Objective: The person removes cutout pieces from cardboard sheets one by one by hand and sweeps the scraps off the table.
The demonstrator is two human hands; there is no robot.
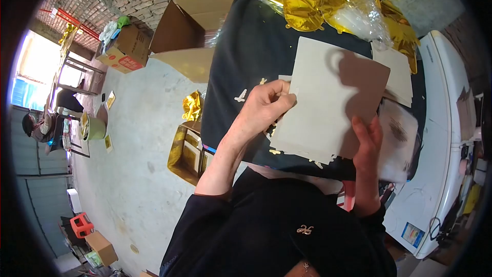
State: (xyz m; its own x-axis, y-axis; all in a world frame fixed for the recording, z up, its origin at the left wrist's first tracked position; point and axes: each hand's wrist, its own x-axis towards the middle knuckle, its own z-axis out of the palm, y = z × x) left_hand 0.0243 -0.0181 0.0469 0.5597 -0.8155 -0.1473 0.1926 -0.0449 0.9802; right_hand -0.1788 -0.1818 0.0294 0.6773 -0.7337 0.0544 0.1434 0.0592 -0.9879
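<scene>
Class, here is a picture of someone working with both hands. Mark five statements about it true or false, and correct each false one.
1. The left hand pinches the left edge of the pale sheet. True.
2. The right hand is touching gold foil. False: it touches the pale sheet, near its right edge.
3. A shadow falls across part of the pale sheet. True.
4. The cloth under the work is white. False: it is black.
5. The gold foil lies beyond both hands. True.
</scene>
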